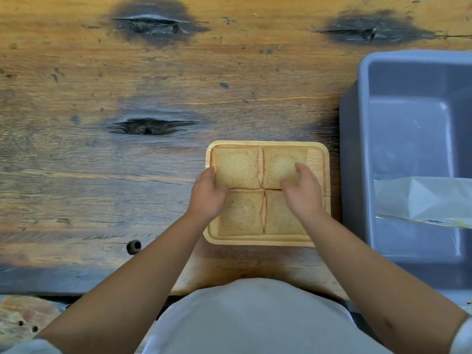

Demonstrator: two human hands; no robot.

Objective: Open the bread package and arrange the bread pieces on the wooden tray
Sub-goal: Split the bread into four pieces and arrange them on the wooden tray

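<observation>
A light wooden tray (pixel 322 159) lies on the table right of centre. Several square bread slices fill it in a two-by-two grid: far left slice (pixel 236 166), far right slice (pixel 279 162), near left slice (pixel 242 215), near right slice (pixel 281 221). My left hand (pixel 208 194) rests at the tray's left edge, fingers touching the left slices. Over the right slices my right hand (pixel 301 191) lies flat, fingertips on the far right slice. Neither hand grips anything. The emptied pale bread package (pixel 421 200) lies in the bin.
A grey plastic bin (pixel 357 154) stands directly right of the tray, almost touching it. The rough wooden table (pixel 115 175) has dark knots and stretches left and far. My pale apron covers the near edge.
</observation>
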